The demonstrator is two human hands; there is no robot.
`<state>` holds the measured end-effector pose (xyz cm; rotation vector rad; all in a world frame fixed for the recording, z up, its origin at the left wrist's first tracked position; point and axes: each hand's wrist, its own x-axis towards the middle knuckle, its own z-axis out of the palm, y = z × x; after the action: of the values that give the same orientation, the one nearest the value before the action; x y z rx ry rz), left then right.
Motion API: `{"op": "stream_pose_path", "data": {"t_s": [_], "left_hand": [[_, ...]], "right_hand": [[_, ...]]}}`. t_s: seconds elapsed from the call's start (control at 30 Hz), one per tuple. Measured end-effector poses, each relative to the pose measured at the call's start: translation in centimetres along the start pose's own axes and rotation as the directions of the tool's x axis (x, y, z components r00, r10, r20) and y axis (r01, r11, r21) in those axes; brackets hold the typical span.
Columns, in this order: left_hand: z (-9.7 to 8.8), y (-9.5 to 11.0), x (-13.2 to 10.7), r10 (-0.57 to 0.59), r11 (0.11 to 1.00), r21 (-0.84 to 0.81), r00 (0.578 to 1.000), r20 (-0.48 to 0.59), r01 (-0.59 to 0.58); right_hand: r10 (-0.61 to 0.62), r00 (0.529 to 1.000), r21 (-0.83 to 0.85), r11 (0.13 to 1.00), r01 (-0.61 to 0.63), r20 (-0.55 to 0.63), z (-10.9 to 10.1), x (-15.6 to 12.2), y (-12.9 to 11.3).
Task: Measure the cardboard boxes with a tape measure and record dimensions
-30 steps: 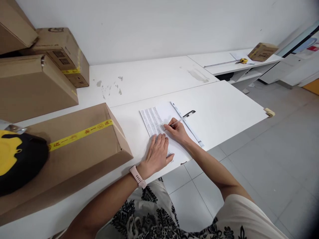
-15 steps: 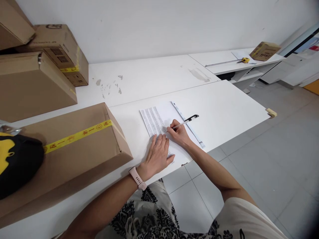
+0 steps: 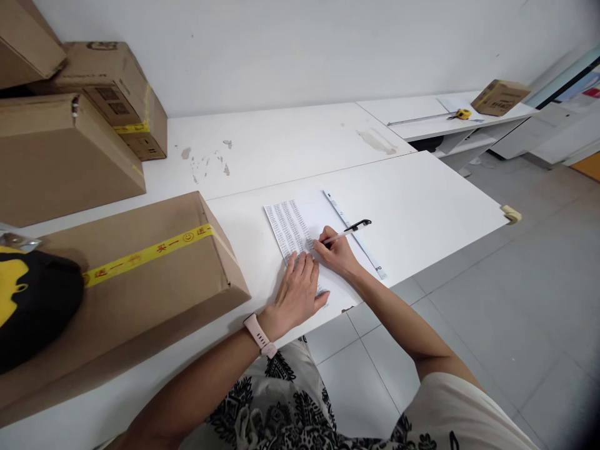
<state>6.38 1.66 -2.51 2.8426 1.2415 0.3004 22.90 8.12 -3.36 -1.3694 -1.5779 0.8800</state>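
A printed sheet of paper [image 3: 300, 222] with dense columns of small text lies near the front edge of the white table [image 3: 422, 206]. My left hand [image 3: 297, 290] rests flat on the lower part of the sheet, fingers stretched out; a pale pink watch sits on that wrist. My right hand [image 3: 337, 253] is closed on a pen [image 3: 349, 230] with a black cap end, its tip touching the sheet beside the printed columns.
A large cardboard box with yellow tape [image 3: 140, 275] stands left of the sheet. More boxes [image 3: 70, 144] are stacked at the back left. A black and yellow object [image 3: 28, 300] lies at the left edge. A small box [image 3: 499, 97] and a yellow tape measure [image 3: 463, 114] sit on the far table.
The pen and my right hand have shifted slightly down the sheet. My left hand has stayed flat on the paper.
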Motion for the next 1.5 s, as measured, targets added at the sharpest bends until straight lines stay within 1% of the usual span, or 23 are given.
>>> {"op": "stream_pose_path", "data": {"t_s": [0.3,0.5,0.77,0.93,1.3,1.5], "left_hand": [[0.0,0.0,0.0,0.002,1.0,-0.005,1.0,0.0,-0.002],[0.0,-0.1,0.0,0.0,1.0,-0.013,1.0,-0.013,0.0],[0.1,0.0,-0.1,0.0,1.0,-0.026,1.0,-0.017,-0.001],[0.2,0.0,-0.1,-0.004,1.0,-0.005,1.0,-0.027,0.004],[-0.3,0.0,0.0,-0.006,1.0,-0.021,1.0,0.018,0.006],[-0.1,0.0,0.0,0.003,1.0,-0.017,1.0,0.0,-0.003]], "right_hand": [[0.021,1.0,0.008,1.0,-0.021,0.006,-0.1,0.1,-0.4],[0.038,0.999,0.012,0.999,-0.038,-0.029,-0.1,0.1,-0.5],[0.017,0.999,0.005,1.0,-0.017,-0.032,-0.1,0.2,-0.8],[0.037,0.999,0.008,0.999,-0.037,-0.016,-0.1,0.2,-0.8],[0.043,0.998,0.0,0.999,-0.043,-0.051,-0.1,0.2,-0.8],[0.044,0.998,0.017,0.999,-0.044,-0.037,-0.2,0.2,-1.0]]}}
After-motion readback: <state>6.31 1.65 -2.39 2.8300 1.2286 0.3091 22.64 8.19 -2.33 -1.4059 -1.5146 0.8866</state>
